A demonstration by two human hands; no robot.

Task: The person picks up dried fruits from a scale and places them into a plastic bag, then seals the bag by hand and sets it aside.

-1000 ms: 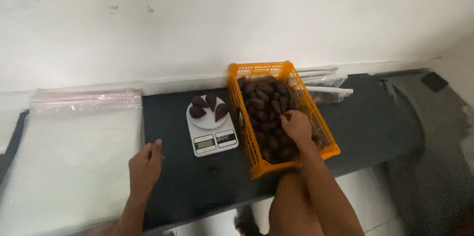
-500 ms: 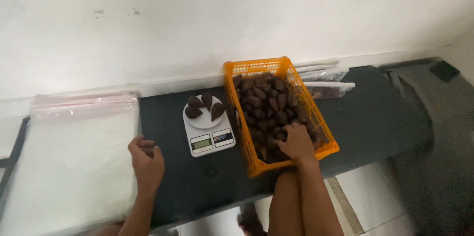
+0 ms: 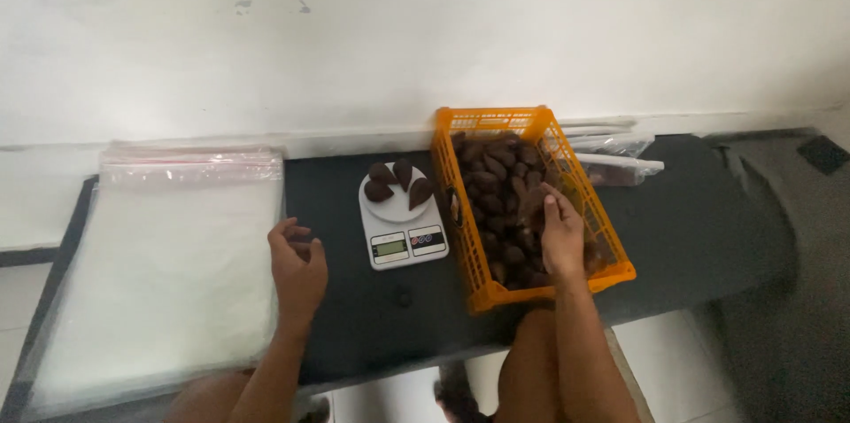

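Three dark brown pieces (image 3: 399, 182) lie on the white plate of the scale (image 3: 403, 228), which stands on the black surface (image 3: 354, 317) just beside the orange crate (image 3: 522, 122). By that, the weighing looks only begun: the crate is full of the same brown pieces (image 3: 496, 175), and the stack of clear bags (image 3: 168, 272) at the left lies flat with nothing in it.

The right hand (image 3: 561, 232) reaches into the crate, palm down, forearm coming up from the lower edge, fingertips (image 3: 547, 201) pressed among the pieces near the crate's middle. Its grip seems to curl round one piece, but whether it is closed on it I cannot tell. The left hand (image 3: 297, 265) rests at the right edge of the bags, fingers loosely curled inward, holding nothing, near the scale but apart from it
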